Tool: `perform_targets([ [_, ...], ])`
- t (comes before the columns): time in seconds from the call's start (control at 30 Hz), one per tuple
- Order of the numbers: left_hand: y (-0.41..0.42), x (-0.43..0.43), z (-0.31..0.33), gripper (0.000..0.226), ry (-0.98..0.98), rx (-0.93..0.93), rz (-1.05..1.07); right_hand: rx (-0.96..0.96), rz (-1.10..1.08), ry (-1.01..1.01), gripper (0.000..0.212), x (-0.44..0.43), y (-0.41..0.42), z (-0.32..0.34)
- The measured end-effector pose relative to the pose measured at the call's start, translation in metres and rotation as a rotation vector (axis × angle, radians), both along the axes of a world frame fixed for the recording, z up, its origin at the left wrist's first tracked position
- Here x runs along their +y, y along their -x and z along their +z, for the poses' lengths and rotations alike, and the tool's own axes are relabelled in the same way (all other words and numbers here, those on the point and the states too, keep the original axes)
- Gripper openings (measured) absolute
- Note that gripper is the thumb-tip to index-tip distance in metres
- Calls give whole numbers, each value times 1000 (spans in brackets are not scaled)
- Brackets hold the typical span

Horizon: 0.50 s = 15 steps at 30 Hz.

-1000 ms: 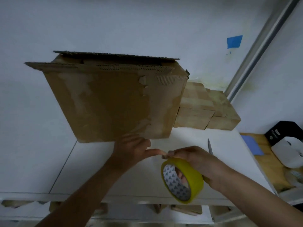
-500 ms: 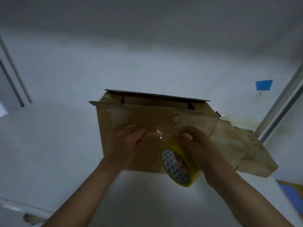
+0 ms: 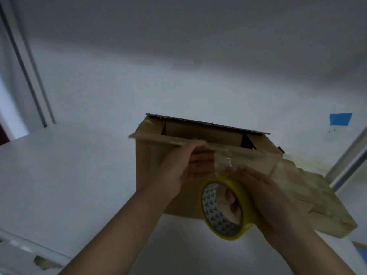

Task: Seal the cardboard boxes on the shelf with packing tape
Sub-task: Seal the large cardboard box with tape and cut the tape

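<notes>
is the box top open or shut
Open: the inside of the box shows through a gap between its top flaps; the tape stops short of it.

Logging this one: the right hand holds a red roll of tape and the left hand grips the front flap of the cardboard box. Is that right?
Not quite. The head view shows the roll of tape is yellow, not red. The rest stands: the right hand holds it and the left hand grips the front flap of the cardboard box.
</notes>
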<state>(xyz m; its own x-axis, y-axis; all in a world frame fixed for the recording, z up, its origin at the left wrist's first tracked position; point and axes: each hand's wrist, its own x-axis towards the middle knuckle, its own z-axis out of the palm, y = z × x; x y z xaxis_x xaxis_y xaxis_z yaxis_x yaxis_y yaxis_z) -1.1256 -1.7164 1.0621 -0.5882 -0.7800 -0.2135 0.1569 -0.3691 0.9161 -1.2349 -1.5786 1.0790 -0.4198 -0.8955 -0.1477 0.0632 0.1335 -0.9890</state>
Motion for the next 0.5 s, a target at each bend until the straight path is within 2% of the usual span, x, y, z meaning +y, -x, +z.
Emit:
perform_targets([
  [0.03, 2, 0, -10, 22, -30, 48, 40, -6, 19, 1, 20, 1, -3, -1],
  [0.13, 1, 5, -34, 41, -87, 162, 105, -8, 25, -9, 22, -2, -9, -9],
  [0.2, 1, 9, -43, 41, -41, 198, 146, 10, -11, -28, 21, -10, -11, -16],
  [0.33, 0, 19, -50, 20, 117, 155, 196, -8, -102, -62, 22, -28, -21, -21],
  [0.5, -2, 21, -46, 33, 135, 160, 197, -19, -108, -36, 14, -38, -26, -20],
])
